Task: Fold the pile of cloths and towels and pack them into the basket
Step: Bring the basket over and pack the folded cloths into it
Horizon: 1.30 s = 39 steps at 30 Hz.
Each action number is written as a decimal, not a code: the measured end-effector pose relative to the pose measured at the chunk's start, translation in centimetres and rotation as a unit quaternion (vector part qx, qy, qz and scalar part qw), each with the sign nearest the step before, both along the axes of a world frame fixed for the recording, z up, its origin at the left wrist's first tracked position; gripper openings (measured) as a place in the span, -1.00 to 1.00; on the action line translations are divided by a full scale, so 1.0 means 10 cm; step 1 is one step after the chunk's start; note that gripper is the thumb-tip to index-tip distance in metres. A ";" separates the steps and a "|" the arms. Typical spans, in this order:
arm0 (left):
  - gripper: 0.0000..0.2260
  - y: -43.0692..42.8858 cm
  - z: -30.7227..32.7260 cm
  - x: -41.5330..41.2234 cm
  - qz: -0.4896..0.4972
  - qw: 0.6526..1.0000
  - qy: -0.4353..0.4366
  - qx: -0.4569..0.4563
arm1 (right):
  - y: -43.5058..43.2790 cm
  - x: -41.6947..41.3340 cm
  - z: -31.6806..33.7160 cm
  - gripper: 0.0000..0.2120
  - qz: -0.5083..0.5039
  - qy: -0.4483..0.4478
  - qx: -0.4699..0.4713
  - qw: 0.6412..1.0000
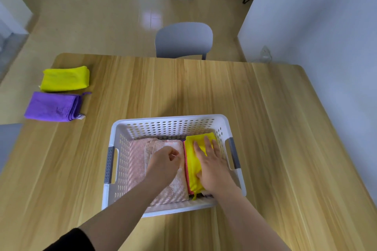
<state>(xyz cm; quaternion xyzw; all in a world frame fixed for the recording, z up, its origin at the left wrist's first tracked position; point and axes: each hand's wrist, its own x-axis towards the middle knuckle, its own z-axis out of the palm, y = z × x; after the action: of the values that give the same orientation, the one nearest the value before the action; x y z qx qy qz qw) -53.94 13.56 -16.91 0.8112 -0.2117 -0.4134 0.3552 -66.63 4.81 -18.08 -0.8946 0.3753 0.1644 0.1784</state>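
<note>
A white perforated basket (169, 123) with grey handles stands on the wooden table in front of me. Folded pink towels (136, 161) fill its left half. A folded yellow cloth (191, 161) lies on a stack in its right half, with a pink edge showing beneath. My right hand (212, 165) presses flat on the yellow cloth with straight fingers. My left hand (165, 162) hovers over the pink towels with fingers curled, holding nothing that I can see. A folded yellow cloth (65, 78) and a folded purple cloth (53, 107) lie at the table's far left.
A grey chair (183, 39) stands behind the table's far edge. A white wall (316, 26) runs along the right side. The wooden table (265, 128) stretches bare to the right of the basket.
</note>
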 end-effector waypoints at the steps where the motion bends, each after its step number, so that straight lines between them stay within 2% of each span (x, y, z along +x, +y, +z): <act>1: -0.91 0.04 0.03 0.04 0.001 1.000 -0.005 -0.003 | -0.03 0.02 -0.02 -0.21 0.011 0.028 0.012 0.999; 6: -0.92 0.25 0.19 0.18 0.034 0.999 -0.016 0.000 | -0.09 0.12 -0.04 -0.20 0.024 0.093 0.053 0.994; 10: -0.92 0.35 0.30 0.20 0.045 0.999 -0.005 -0.013 | -0.06 0.16 0.07 -0.23 0.009 0.049 0.057 0.997; 15: -0.90 0.44 0.45 0.23 0.058 0.998 -0.004 -0.033 | 0.06 0.08 0.05 -0.30 0.014 0.054 0.056 0.997; 18: -0.91 0.52 0.53 0.26 0.067 0.997 0.000 -0.048 | 0.05 0.14 0.22 -0.35 -0.004 0.018 0.068 0.998; 22: -0.91 0.70 0.59 0.40 0.088 0.993 0.008 -0.075 | 0.15 0.25 0.53 -0.45 -0.044 -0.090 0.076 0.992; 26: -0.91 0.98 0.65 0.73 0.126 0.988 -0.001 -0.094 | 0.39 0.58 0.77 -0.57 -0.059 -0.207 0.085 0.973; 30: -0.89 1.34 0.64 1.19 0.173 0.980 0.005 -0.102 | 0.73 1.09 0.82 -0.64 -0.069 -0.286 0.109 0.949; 33: -0.89 1.68 0.58 1.61 0.194 0.977 0.000 -0.090 | 1.04 1.54 0.81 -0.67 -0.065 -0.303 0.110 0.944; 39: -0.88 2.43 0.35 2.44 0.198 0.979 0.008 -0.056 | 1.65 2.49 0.60 -0.69 -0.051 -0.267 0.133 0.953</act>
<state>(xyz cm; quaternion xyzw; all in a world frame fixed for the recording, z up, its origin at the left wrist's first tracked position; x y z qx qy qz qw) -29.56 37.84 -13.38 0.8126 -0.0669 -0.3284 0.4769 -41.71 21.27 -12.13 -0.8538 0.3338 -0.0418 0.3974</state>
